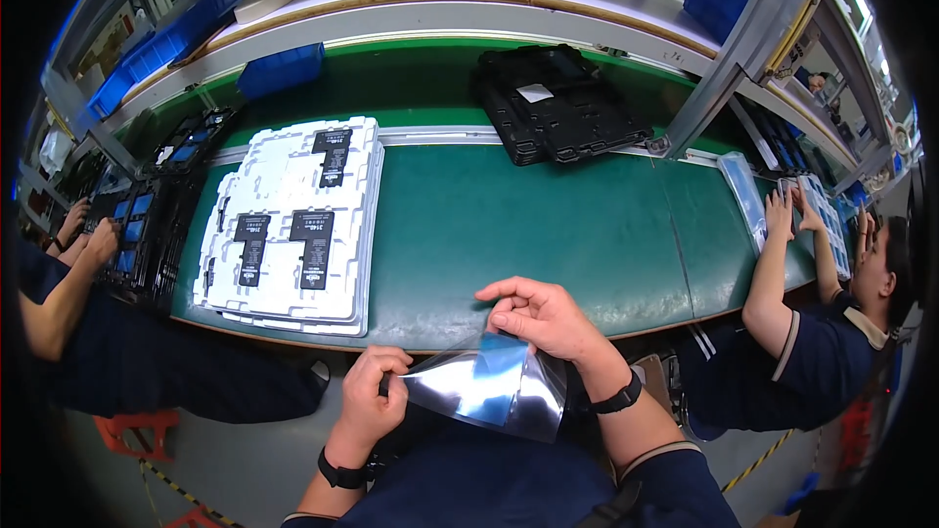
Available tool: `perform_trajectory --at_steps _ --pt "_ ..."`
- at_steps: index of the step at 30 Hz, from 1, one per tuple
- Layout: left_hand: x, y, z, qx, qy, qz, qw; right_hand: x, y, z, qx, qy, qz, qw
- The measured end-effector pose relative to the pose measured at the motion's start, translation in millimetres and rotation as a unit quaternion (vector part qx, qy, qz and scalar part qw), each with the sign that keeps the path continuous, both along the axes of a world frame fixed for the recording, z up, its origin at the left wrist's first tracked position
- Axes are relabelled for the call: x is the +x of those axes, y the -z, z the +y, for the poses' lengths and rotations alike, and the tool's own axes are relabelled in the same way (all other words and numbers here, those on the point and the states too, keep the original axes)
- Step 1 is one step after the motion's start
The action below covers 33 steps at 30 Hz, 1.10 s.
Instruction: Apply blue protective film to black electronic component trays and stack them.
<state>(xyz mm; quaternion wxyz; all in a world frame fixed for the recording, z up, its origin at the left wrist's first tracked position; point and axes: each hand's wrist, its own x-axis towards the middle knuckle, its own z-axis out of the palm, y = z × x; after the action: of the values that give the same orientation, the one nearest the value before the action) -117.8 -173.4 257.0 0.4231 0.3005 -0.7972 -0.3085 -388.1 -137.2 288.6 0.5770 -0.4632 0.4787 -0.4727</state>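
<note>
Just off the near edge of the bench, a clear, shiny plastic film point(440, 396) with a blue patch point(499, 379) is held up in front of my body. My left hand point(374, 396) pinches its left corner between thumb and bent fingers. On the other side, my right hand point(550, 321) has thumb and fingers closed at the film's top edge by the blue patch, its index finger pointing left. Beyond my left hand, a stacked white plastic tray point(279, 168) carries several flat black L-shaped battery packs point(315, 249).
Black plastic trays point(562, 108) are piled at the back of the green bench point(518, 225). A blue bin point(282, 71) stands behind the white tray. Co-workers sit on both sides: one point(822, 332) at right, another's arm point(64, 298) at left beside black trays. A metal post point(714, 64) rises at back right.
</note>
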Motion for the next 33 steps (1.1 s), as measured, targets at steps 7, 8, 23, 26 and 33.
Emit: perform_trajectory --at_steps 7,8,23,26,33 --pt "6 2 6 0.018 0.006 -0.026 0.999 7 -8 1 0.011 -0.018 0.051 0.998" --pt "7 2 7 0.018 -0.001 -0.029 0.999 8 -12 1 0.016 -0.014 0.066 0.998" --pt "43 132 5 0.044 -0.149 -0.2 0.967 -5 -26 -9 0.066 -0.016 0.054 0.996" --pt "66 180 2 0.067 -0.177 -0.245 0.951 -23 -36 -20 0.045 0.009 0.155 0.987" --pt "75 228 0 0.103 -0.184 -0.229 0.95 -99 -50 -70 -0.182 0.246 0.481 0.822"
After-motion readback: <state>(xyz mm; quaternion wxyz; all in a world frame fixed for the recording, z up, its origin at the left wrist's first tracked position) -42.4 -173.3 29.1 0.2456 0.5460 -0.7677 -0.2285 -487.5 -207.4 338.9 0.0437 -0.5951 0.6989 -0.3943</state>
